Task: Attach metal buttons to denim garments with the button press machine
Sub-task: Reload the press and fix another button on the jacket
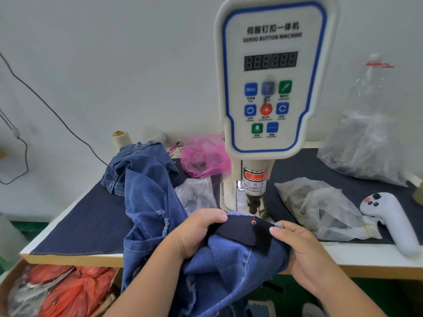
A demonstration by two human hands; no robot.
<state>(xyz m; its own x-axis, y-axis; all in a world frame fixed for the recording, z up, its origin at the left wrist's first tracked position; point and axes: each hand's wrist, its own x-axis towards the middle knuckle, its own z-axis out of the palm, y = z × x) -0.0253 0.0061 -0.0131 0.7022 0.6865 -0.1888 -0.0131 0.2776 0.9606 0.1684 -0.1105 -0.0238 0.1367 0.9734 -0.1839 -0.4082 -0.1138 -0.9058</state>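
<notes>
My left hand point(201, 227) and right hand point(295, 243) pinch the denim garment point(231, 259), its dark band lying left to right under the button press machine point(273, 88). A metal button point(253, 222) sits face-up just below the punch point(252, 208). Clear plastic bags point(320, 207) crowd either side of the machine.

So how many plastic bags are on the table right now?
4: pink plastic bag behind the denim, small clear bag left of the press, crumpled clear bag right of it, large clear bag far right. More may be hidden.

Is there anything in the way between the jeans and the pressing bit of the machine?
Nothing visible. The left hand and right hand grip the denim garment just below the press head. The gap above the metal button looks open; the thumbs sit to either side.
</notes>
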